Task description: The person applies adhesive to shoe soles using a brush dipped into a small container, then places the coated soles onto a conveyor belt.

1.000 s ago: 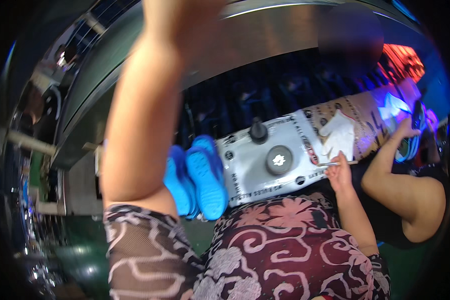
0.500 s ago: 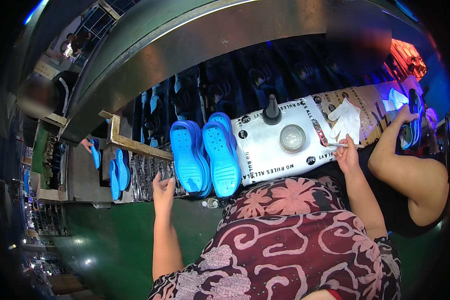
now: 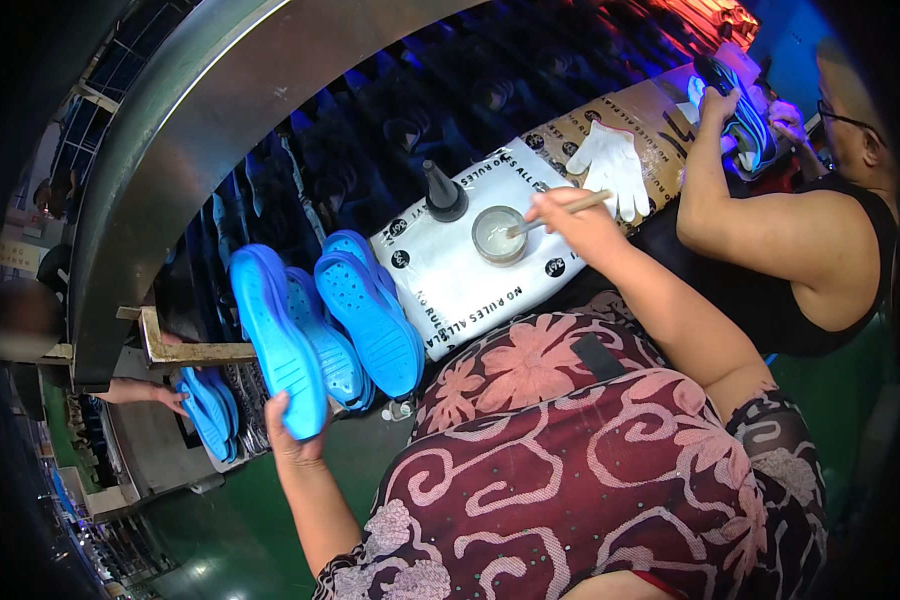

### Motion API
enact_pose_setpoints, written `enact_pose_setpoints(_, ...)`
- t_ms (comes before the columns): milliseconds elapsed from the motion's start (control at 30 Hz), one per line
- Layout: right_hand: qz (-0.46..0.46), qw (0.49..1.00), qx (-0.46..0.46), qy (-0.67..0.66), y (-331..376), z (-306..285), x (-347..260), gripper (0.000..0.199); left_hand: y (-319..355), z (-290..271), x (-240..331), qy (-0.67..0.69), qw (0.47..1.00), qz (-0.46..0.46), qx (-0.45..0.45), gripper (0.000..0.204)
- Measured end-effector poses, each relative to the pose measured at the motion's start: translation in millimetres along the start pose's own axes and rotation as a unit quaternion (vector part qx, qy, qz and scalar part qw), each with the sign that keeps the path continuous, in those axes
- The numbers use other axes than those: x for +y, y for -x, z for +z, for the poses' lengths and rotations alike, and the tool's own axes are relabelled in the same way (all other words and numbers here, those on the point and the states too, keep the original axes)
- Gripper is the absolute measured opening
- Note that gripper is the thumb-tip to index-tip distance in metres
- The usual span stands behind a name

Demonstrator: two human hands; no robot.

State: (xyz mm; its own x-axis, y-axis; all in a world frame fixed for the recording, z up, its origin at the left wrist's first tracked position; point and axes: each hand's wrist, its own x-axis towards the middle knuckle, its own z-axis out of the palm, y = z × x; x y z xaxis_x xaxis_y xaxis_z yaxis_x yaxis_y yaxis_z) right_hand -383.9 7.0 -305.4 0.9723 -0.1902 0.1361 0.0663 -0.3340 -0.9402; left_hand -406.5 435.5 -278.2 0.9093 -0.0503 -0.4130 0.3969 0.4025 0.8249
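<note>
Blue and rubbery, the shoe sole [image 3: 275, 340] stands almost on edge in the left hand [image 3: 292, 432], whose fingers curl around its lower end from below. Its upturned face is smooth with fine ribbing toward the heel end, and its rim is slightly raised. It sits at the left of the work surface, just beside two more blue soles [image 3: 355, 315] that lie tread up, dotted with small studs, against the white printed sheet [image 3: 470, 270].

The right hand [image 3: 580, 225] is over that sheet, fingers pressed together and pinching a thin brush [image 3: 560, 212] whose tip dips into a small round tin [image 3: 498, 235] of pale glue. A dark cone-shaped bottle [image 3: 442, 192] stands just behind the tin. A white work glove [image 3: 610, 165] lies flat on the brown cardboard further right.

Beyond it, a co-worker in a black sleeveless top [image 3: 820, 290] holds another shoe part under a blue light. More blue soles [image 3: 208, 410] hang low at the left, near another person's hand.
</note>
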Motion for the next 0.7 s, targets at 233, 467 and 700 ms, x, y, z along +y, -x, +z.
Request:
enact_pose_setpoints(233,-0.170,0.965,0.024,0.198,-12,26,18,0.018,11,65,-29,-0.051,0.989,-0.059,-0.123,0.052)
enact_pose_setpoints(467,-0.090,0.975,0.003,0.204,-10,27,25,0.024,-3,95,-38,-0.125,0.986,0.024,-0.104,0.043)
enact_pose_setpoints(700,-0.169,0.953,0.037,0.249,-14,26,26,0.024,-15,104,-47,-0.205,0.972,0.095,-0.055,0.045)
